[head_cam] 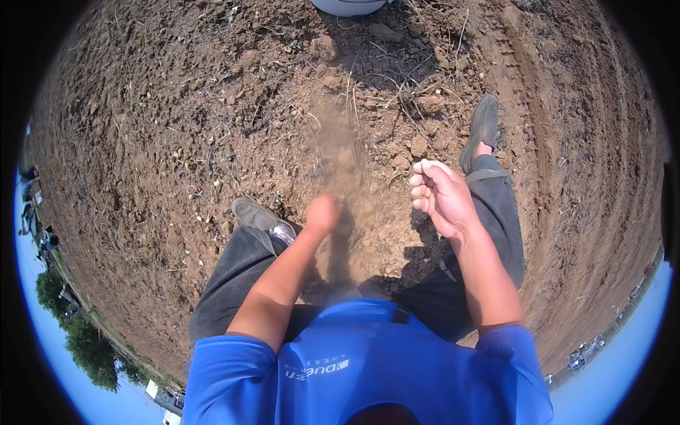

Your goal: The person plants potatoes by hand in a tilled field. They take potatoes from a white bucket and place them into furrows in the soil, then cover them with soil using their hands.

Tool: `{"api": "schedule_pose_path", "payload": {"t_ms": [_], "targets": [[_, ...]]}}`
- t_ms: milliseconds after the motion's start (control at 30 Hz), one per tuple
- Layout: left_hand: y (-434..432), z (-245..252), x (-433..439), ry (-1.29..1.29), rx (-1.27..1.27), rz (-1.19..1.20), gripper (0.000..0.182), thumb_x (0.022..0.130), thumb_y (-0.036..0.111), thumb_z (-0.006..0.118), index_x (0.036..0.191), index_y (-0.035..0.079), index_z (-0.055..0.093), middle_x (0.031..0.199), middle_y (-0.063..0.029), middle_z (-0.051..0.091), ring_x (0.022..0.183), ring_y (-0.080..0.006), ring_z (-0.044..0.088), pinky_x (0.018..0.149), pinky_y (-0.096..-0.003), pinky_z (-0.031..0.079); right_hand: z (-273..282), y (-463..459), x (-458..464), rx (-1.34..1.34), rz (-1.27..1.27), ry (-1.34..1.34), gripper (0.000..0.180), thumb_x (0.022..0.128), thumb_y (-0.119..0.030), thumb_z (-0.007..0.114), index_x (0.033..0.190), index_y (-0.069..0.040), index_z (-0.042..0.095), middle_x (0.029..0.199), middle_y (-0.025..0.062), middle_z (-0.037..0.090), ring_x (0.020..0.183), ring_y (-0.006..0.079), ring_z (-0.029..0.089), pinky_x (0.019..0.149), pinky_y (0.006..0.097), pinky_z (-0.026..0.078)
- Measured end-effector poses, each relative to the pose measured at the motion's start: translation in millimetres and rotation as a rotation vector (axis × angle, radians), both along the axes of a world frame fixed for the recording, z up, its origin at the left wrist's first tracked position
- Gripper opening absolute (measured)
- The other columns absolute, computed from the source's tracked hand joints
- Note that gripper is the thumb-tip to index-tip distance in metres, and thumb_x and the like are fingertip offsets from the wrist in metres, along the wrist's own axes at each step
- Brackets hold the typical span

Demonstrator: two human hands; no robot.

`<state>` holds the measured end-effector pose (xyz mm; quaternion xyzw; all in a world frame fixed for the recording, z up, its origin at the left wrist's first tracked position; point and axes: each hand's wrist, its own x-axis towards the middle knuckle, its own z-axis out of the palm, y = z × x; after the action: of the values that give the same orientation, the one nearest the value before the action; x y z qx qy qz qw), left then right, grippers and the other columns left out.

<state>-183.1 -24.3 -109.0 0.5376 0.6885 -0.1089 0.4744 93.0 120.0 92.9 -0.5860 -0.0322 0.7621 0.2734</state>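
My left hand [325, 211] is blurred and curled into a fist, low over the bare soil [374, 236] between my legs. Whether it grips anything is hidden. A brown dusty haze [340, 138] hangs over the ground just beyond it. My right hand [441, 196] is raised near my right knee, fingers curled in and thumb pressed towards the index finger. I cannot make out whether something small sits in that pinch. Dry stems [406, 101] and soil clods [418, 145] lie ahead of the right hand.
A pale bucket [348, 6] stands at the top edge, its shadow falling towards me. My shoes [256, 213] flank the dug patch. Small pale pods [200, 218], perhaps peanuts, dot the soil at left. Wheel ruts [531, 122] run along the right. People [48, 239] and trees [79, 334] appear far left.
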Motion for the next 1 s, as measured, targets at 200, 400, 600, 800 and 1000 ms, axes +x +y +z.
{"api": "schedule_pose_path", "payload": {"t_ms": [200, 400, 600, 800, 1000], "targets": [[-21, -24, 19, 0.13, 0.022, -0.027, 0.027, 0.092, 0.027, 0.063, 0.113, 0.013, 0.073, 0.112, -0.0157, 0.072, 0.105, -0.0365, 0.069, 0.09, -0.0477, 0.057, -9, -1, -9, 0.149, 0.026, 0.166, 0.022, 0.108, -0.023, 0.059, 0.112, -0.002, 0.064, 0.089, 0.0037, 0.068, 0.07, 0.0099, 0.064, 0.062, 0.0249, 0.055], [-2, -10, 34, 0.209, 0.097, -0.248, 0.019, 0.089, 0.015, 0.062, 0.103, 0.009, 0.073, 0.112, -0.0192, 0.07, 0.102, -0.0381, 0.071, 0.084, -0.0477, 0.059, -5, 6, -8, 0.09, 0.049, 0.06, 0.018, 0.106, -0.023, 0.061, 0.108, -0.005, 0.065, 0.086, 0.0016, 0.066, 0.068, 0.0085, 0.06, 0.06, 0.0242, 0.051], [12, 21, 37, 0.12, -0.089, 0.309, 0.029, 0.086, 0.017, 0.069, 0.114, 0.008, 0.069, 0.106, -0.0197, 0.073, 0.093, -0.0372, 0.072, 0.087, -0.0489, 0.058, -2, 6, -13, 0.133, 0.113, 0.046, 0.016, 0.105, -0.022, 0.062, 0.105, -0.007, 0.065, 0.085, 0.0009, 0.065, 0.069, 0.008, 0.058, 0.061, 0.0244, 0.05], [38, 37, 27, -0.448, -0.565, 0.998, 0.025, 0.091, 0.007, 0.06, 0.115, 0.007, 0.068, 0.106, -0.0173, 0.076, 0.099, -0.0331, 0.073, 0.086, -0.0438, 0.056, -10, 1, -29, 0.15, 0.271, -0.037, 0.015, 0.104, -0.023, 0.064, 0.103, -0.009, 0.064, 0.086, 0.001, 0.066, 0.069, 0.0079, 0.058, 0.06, 0.0241, 0.049], [82, 27, -30, -0.04, 0.168, 0.673, 0.02, 0.094, 0.015, 0.058, 0.105, 0.006, 0.072, 0.099, -0.0222, 0.074, 0.097, -0.038, 0.072, 0.088, -0.0438, 0.055, -12, -2, -40, 0.153, 0.338, -0.098, 0.013, 0.103, -0.021, 0.064, 0.099, -0.009, 0.062, 0.086, 0.0011, 0.065, 0.07, 0.0082, 0.058, 0.06, 0.024, 0.049]]}}
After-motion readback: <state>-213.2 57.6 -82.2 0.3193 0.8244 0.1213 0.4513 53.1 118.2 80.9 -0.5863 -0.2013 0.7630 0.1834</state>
